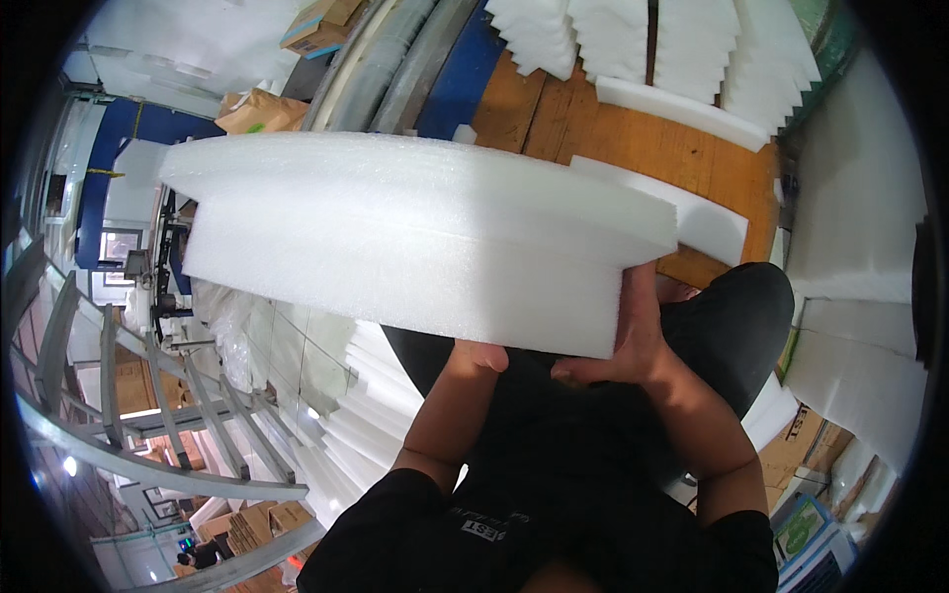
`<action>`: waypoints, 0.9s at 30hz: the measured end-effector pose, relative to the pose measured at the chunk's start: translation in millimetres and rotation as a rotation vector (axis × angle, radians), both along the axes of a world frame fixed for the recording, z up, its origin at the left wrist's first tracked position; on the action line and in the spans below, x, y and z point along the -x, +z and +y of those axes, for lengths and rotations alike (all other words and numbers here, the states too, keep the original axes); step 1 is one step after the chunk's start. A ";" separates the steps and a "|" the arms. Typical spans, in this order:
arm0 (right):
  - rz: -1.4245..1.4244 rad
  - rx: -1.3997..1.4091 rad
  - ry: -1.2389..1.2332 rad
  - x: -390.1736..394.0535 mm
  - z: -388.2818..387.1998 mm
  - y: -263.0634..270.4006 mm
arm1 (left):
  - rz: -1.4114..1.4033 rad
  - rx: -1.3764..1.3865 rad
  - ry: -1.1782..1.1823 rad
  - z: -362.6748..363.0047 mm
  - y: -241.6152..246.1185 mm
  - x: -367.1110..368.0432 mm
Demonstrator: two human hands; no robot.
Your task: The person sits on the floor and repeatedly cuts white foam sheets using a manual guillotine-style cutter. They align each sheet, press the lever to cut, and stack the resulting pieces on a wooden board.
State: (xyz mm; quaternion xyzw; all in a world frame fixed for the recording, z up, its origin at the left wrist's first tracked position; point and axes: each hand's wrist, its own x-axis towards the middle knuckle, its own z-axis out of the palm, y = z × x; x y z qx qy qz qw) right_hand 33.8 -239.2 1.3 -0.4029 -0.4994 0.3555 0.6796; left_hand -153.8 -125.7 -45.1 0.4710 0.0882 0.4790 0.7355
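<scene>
A long white foam block, probably expanded polyethylene, spans the middle of the view in front of my torso. Its upper layer overhangs the lower part at both ends, making a step. My left hand grips the near lower edge; only the thumb side shows, and the fingers are hidden beneath the block. My right hand holds the right end, its palm against the end face and its thumb at the near bottom corner. Behind the block lies a flat white foam strip on the wooden surface.
Stacked foam pieces with stepped edges and another foam strip lie on the far wood. Long rolls run beside it. A metal rack stands left, near foam lengths on the floor. Cardboard cartons sit at right.
</scene>
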 end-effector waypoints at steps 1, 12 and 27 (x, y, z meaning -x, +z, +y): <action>0.014 -0.016 0.007 3.0 1.9 1.2 | 0.001 -0.004 0.008 -2.0 1.1 4.5; 0.012 -0.114 0.034 30.6 15.4 7.5 | 0.004 -0.017 0.087 -3.8 20.6 39.4; -0.045 -0.086 0.064 40.9 24.8 9.3 | -0.049 -0.018 0.189 -0.8 22.4 55.1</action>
